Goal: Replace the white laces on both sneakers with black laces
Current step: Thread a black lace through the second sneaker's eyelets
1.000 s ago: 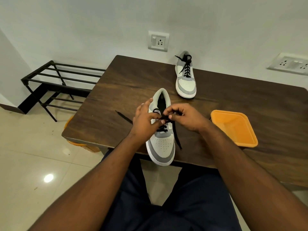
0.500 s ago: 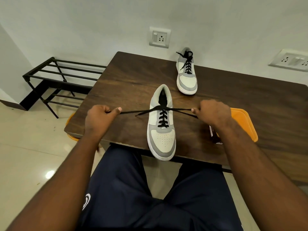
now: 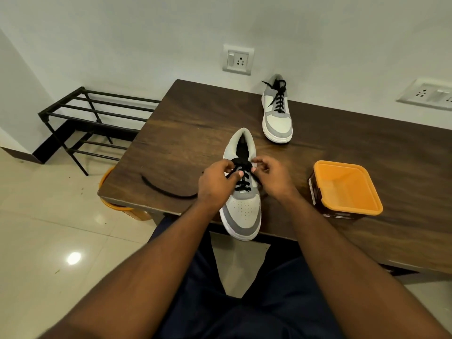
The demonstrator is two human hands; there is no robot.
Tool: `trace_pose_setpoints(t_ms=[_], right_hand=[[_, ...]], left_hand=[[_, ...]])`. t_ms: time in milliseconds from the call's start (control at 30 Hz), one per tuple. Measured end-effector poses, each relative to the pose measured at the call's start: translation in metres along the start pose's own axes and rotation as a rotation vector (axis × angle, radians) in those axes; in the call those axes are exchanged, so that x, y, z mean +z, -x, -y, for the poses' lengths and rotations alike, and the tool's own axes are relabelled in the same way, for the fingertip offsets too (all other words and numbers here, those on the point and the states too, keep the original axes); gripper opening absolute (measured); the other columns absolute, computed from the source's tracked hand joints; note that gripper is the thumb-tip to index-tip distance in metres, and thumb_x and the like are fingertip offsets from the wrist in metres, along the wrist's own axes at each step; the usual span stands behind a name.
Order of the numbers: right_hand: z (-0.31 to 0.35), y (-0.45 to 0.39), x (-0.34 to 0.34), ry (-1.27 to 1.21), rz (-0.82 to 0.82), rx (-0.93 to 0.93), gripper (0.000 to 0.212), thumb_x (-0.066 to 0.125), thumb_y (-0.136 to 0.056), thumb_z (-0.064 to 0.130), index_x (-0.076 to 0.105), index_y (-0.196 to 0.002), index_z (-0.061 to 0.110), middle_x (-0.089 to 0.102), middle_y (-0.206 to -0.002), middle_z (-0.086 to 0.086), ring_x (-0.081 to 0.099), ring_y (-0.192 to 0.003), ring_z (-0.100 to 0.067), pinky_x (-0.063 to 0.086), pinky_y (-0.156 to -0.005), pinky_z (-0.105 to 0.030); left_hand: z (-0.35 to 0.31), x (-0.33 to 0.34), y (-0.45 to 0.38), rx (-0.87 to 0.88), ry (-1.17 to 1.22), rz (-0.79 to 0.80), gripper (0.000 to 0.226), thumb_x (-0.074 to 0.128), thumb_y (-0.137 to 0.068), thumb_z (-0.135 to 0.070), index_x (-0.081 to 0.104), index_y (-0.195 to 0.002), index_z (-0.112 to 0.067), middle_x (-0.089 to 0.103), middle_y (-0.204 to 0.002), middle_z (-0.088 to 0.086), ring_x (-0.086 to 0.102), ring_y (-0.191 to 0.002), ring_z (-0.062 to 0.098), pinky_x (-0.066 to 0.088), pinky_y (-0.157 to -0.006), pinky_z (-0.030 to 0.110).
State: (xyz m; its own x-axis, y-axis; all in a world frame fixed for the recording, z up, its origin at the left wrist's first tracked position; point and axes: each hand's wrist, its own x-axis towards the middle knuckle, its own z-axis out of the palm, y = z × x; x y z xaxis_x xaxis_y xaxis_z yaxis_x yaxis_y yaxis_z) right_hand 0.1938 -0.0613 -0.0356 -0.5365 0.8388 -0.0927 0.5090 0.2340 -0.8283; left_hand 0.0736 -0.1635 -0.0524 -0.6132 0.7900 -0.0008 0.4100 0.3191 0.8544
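On wooden table [image 3: 195, 123]: two sneakers [image 3: 242, 204]

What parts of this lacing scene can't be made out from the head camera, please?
- Knot on the near sneaker: hidden in the head view by the left hand and right hand.
- Label on the orange tub: too small and partly blocked by its rim.
- Far sneaker: bow too small to judge.

- The near sneaker [image 3: 241, 192] sits on the table [image 3: 186, 133], its toe over the front edge.
- The far sneaker [image 3: 277, 111] sits behind it, by the wall.
- The tub [image 3: 347, 189] sits to the right.
- The rack [image 3: 93, 118] stands left of the table.
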Motion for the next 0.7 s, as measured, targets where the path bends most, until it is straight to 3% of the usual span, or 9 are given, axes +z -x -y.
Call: trace_pose_setpoints(t_ms=[67, 200, 333, 400, 467, 500, 533, 600, 700], right_hand=[[0.002, 0.000, 0.000, -0.072, 0.022, 0.032, 0.009, 0.064, -0.092, 0.013, 0.066, -0.085, 0.019, 0.061, -0.069, 0.003, 0.053, -0.061, -0.009, 0.047, -0.062, -0.026], [0.009, 0.002, -0.009, -0.313, 0.069, 0.200, 0.018, 0.059, -0.095, 0.012, 0.062, -0.078, 0.016, 0.061, -0.071, 0.001, 0.052, -0.060, -0.007, 0.041, -0.054, -0.018], [0.006, -0.008, -0.032, -0.691, -0.427, 0.333, 0.015, 0.049, -0.099, 0.014, 0.056, -0.086, 0.020, 0.057, -0.070, -0.001, 0.055, -0.058, -0.014, 0.040, -0.050, -0.024], [0.006, -0.010, -0.040, -0.579, -0.506, 0.336, 0.012, 0.053, -0.097, 0.017, 0.054, -0.109, 0.017, 0.059, -0.083, -0.002, 0.060, -0.076, -0.022, 0.049, -0.059, -0.027], [-0.001, -0.008, -0.043, 0.045, -0.418, 0.297, 0.057, 0.063, -0.092, 0.025, 0.036, -0.142, 0.018, 0.052, -0.129, -0.008, 0.050, -0.120, -0.029, 0.046, -0.092, -0.036], [-0.003, -0.005, -0.041, 0.302, -0.408, 0.183, 0.069, 0.065, -0.090, 0.028, 0.029, -0.148, 0.019, 0.041, -0.144, -0.009, 0.040, -0.131, -0.030, 0.039, -0.103, -0.040], [0.000, -0.002, -0.035, 0.401, -0.368, 0.040, 0.068, 0.065, -0.089, 0.028, 0.031, -0.147, 0.020, 0.039, -0.147, -0.008, 0.038, -0.133, -0.029, 0.037, -0.106, -0.041], [0.006, 0.002, -0.018, 0.260, -0.166, -0.115, 0.051, 0.067, -0.088, 0.021, 0.049, -0.136, 0.023, 0.056, -0.131, -0.002, 0.052, -0.121, -0.021, 0.045, -0.100, -0.037], [0.003, 0.006, 0.006, -0.028, -0.020, -0.044, 0.036, 0.068, -0.086, 0.007, 0.063, -0.120, 0.019, 0.063, -0.094, 0.007, 0.062, -0.091, -0.010, 0.054, -0.091, -0.035]], left_hand=[[0.002, 0.006, -0.003, 0.008, -0.016, -0.039, 0.016, 0.071, -0.087, -0.031, 0.067, -0.098, -0.021, 0.066, -0.094, -0.005, 0.064, -0.088, 0.013, 0.054, -0.084, 0.043], [0.007, 0.011, -0.006, 0.016, 0.015, -0.069, 0.008, 0.067, -0.091, -0.024, 0.064, -0.084, -0.022, 0.065, -0.084, -0.005, 0.062, -0.079, 0.013, 0.054, -0.073, 0.032], [0.011, 0.009, -0.005, -0.017, 0.078, -0.096, 0.014, 0.060, -0.094, -0.017, 0.057, -0.081, -0.019, 0.059, -0.072, -0.008, 0.052, -0.063, 0.003, 0.041, -0.056, 0.015], [0.013, 0.007, -0.003, -0.006, 0.101, -0.118, 0.011, 0.059, -0.093, -0.015, 0.057, -0.083, -0.017, 0.060, -0.072, -0.005, 0.051, -0.061, 0.003, 0.043, -0.056, 0.016], [0.015, 0.006, -0.002, -0.007, 0.124, -0.132, 0.008, 0.059, -0.093, -0.013, 0.057, -0.085, -0.015, 0.062, -0.074, -0.001, 0.054, -0.063, 0.006, 0.049, -0.059, 0.023], [0.014, 0.007, -0.001, -0.011, 0.140, -0.132, 0.007, 0.059, -0.092, -0.012, 0.058, -0.086, -0.015, 0.063, -0.074, 0.001, 0.057, -0.064, 0.008, 0.051, -0.060, 0.025], [0.013, 0.007, -0.001, -0.011, 0.165, -0.130, 0.007, 0.059, -0.092, -0.010, 0.058, -0.088, -0.016, 0.063, -0.073, 0.001, 0.058, -0.064, 0.007, 0.053, -0.061, 0.025], [0.009, 0.008, -0.001, 0.003, 0.201, -0.122, 0.011, 0.058, -0.093, -0.007, 0.061, -0.095, -0.017, 0.062, -0.073, -0.002, 0.057, -0.061, 0.000, 0.051, -0.057, 0.016], [0.006, 0.008, -0.003, 0.048, 0.149, -0.100, 0.011, 0.063, -0.094, -0.022, 0.070, -0.099, -0.016, 0.067, -0.081, -0.004, 0.064, -0.071, 0.005, 0.052, -0.064, 0.018]])
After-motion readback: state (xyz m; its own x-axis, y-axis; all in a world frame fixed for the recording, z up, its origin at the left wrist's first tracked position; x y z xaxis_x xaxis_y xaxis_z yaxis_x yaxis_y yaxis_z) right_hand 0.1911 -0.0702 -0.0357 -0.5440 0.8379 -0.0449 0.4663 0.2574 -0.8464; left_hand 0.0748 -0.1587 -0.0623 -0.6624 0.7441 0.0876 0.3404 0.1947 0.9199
